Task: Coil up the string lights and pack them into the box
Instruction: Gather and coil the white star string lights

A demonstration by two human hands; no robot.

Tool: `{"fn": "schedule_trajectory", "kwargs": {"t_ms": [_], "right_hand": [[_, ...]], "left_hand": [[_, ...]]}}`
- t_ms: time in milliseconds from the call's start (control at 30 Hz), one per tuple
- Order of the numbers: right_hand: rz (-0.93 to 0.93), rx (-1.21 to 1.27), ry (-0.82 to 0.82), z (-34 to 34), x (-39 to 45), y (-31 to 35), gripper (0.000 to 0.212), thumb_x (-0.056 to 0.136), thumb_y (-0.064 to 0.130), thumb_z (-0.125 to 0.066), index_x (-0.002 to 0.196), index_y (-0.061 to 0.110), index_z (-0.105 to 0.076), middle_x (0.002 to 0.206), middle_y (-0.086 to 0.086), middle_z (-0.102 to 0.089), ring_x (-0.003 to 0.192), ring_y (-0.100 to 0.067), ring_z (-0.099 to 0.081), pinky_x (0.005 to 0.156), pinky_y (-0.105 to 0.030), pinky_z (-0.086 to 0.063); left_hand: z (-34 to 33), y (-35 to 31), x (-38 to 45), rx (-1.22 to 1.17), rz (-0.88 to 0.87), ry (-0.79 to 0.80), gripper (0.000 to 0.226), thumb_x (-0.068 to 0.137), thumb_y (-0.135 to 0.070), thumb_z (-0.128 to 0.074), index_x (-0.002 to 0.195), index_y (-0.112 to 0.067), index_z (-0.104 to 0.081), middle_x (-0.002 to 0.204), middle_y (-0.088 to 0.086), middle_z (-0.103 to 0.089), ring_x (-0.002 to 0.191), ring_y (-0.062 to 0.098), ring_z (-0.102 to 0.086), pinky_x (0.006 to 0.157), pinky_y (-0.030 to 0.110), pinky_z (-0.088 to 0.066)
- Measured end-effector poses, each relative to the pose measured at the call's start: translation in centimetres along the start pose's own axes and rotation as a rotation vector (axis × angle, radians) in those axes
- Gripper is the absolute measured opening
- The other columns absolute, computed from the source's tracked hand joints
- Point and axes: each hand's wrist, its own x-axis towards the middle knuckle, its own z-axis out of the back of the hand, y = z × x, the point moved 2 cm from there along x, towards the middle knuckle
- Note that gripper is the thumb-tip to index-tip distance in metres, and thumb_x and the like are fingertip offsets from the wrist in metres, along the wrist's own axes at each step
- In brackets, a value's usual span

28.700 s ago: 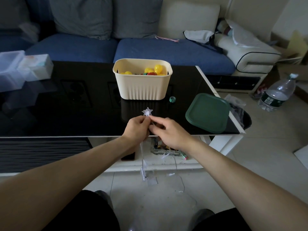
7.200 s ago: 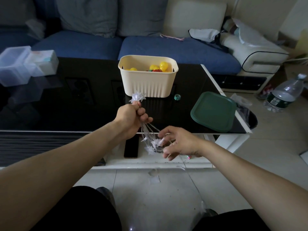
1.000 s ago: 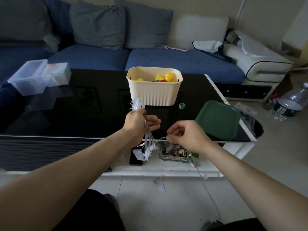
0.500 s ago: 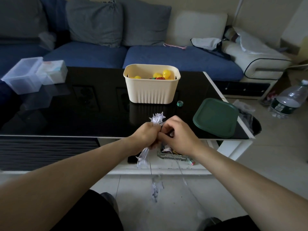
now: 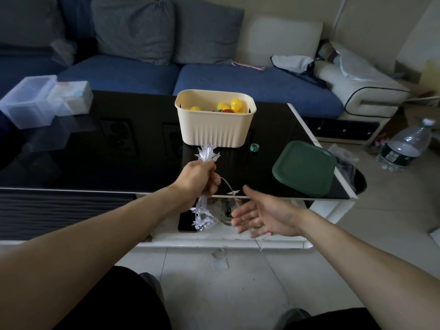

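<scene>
Left hand [image 5: 198,179] is fisted around the bundled string lights [image 5: 205,186], held upright just in front of the cream box [image 5: 215,129], above the near edge of the black desk [image 5: 95,151]. Right hand [image 5: 264,214] sits lower and to the right of the bundle, palm up, fingers [image 5: 240,219] spread and relaxed, gripping nothing.

Bundle: white star-shaped lamps fan out above the fist, nearly level with the box's base; a second cluster of stars hangs below the fist. One loop of thin wire arcs from the fist toward the right hand with a single star on it; the wire seems to cross the right palm and trail to the floor, hard to confirm in this light.

Box is open-topped, with yellow pieces inside. Green lid [image 5: 306,167] lies flat to the right of the box.
</scene>
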Motion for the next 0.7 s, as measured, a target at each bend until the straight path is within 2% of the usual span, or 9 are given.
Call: {"fn": "schedule_trajectory", "kwargs": {"t_ms": [33,100,167,267,333,400,533,633,700], "right_hand": [[0.066,0.055,-0.031,-0.4,0.0,0.5,0.053,0.095,0.050,-0.055,0.113,0.002,-0.069,0.097,-0.014,-0.070,0.087,-0.023,-0.068,0.081,-0.038,-0.052],[0.213,0.207,-0.141,-1.2,0.0,1.7,0.027,0.093,0.025,-0.066,0.105,0.002,-0.072,0.079,-0.006,-0.061,0.068,-0.015,-0.059,0.068,-0.032,-0.053],[0.309,0.312,-0.202,-1.8,-0.2,2.9,0.016,0.093,0.019,-0.066,0.098,0.006,-0.074,0.070,-0.001,-0.056,0.060,-0.012,-0.053,0.059,-0.028,-0.049],[0.413,0.368,-0.241,-1.8,-0.8,4.0,0.015,0.094,0.020,-0.065,0.095,0.008,-0.074,0.069,0.002,-0.055,0.059,-0.010,-0.049,0.056,-0.026,-0.043],[0.470,0.361,-0.290,-1.5,-1.1,4.4,0.019,0.090,0.025,-0.067,0.094,0.007,-0.074,0.070,0.002,-0.057,0.060,-0.009,-0.050,0.058,-0.025,-0.044],[0.511,0.352,-0.338,-1.0,-1.2,4.7,0.025,0.081,0.030,-0.069,0.092,0.009,-0.075,0.075,0.003,-0.064,0.068,-0.008,-0.057,0.061,-0.025,-0.049],[0.553,0.286,-0.330,-0.4,-1.5,4.6,0.027,0.080,0.032,-0.069,0.090,0.007,-0.073,0.097,-0.005,-0.074,0.091,-0.017,-0.071,0.071,-0.030,-0.059],[0.582,0.098,-0.367,-1.0,-1.5,4.4,0.027,0.079,0.030,-0.072,0.094,0.007,-0.076,0.091,-0.009,-0.076,0.087,-0.020,-0.074,0.074,-0.034,-0.061],[0.606,-0.007,-0.415,-1.6,-1.2,4.2,0.022,0.081,0.028,-0.075,0.092,0.010,-0.079,0.083,-0.011,-0.076,0.078,-0.020,-0.071,0.070,-0.035,-0.058]], "left_hand": [[0.1,0.1,0.1,-0.011,-0.002,-0.008,0.024,0.103,-0.015,-0.038,0.082,-0.011,-0.046,0.056,0.007,-0.055,0.044,0.021,-0.046,0.045,0.026,-0.034],[0.1,0.0,0.2,-0.043,-0.004,-0.014,0.024,0.103,-0.014,-0.038,0.082,-0.010,-0.046,0.057,0.008,-0.056,0.046,0.023,-0.050,0.045,0.028,-0.038],[0.1,-0.2,0.2,-0.080,-0.007,-0.014,0.023,0.103,-0.011,-0.037,0.083,-0.008,-0.046,0.060,0.012,-0.058,0.048,0.025,-0.054,0.047,0.030,-0.043],[0.2,-0.3,0.2,-0.091,-0.017,-0.040,0.021,0.103,-0.011,-0.037,0.086,-0.006,-0.048,0.068,0.015,-0.063,0.060,0.029,-0.063,0.059,0.037,-0.053],[0.6,-0.1,0.5,-0.054,-0.024,-0.088,0.019,0.103,-0.013,-0.038,0.091,-0.006,-0.051,0.073,0.013,-0.068,0.072,0.030,-0.069,0.071,0.041,-0.057],[1.1,0.1,0.7,-0.031,-0.024,-0.130,0.018,0.104,-0.015,-0.038,0.095,-0.007,-0.051,0.075,0.011,-0.069,0.072,0.027,-0.071,0.075,0.042,-0.057],[1.5,0.2,0.9,-0.095,-0.024,-0.144,0.020,0.105,-0.018,-0.040,0.092,-0.007,-0.050,0.070,0.007,-0.055,0.048,0.017,-0.053,0.062,0.038,-0.056],[1.2,0.0,1.0,-0.128,-0.020,-0.105,0.021,0.105,-0.018,-0.040,0.087,-0.010,-0.049,0.064,0.003,-0.044,0.049,0.015,-0.041,0.052,0.031,-0.047],[0.8,-0.2,1.2,-0.160,0.000,-0.076,0.022,0.104,-0.020,-0.040,0.085,-0.013,-0.048,0.061,0.001,-0.040,0.048,0.015,-0.036,0.051,0.030,-0.038]]}}
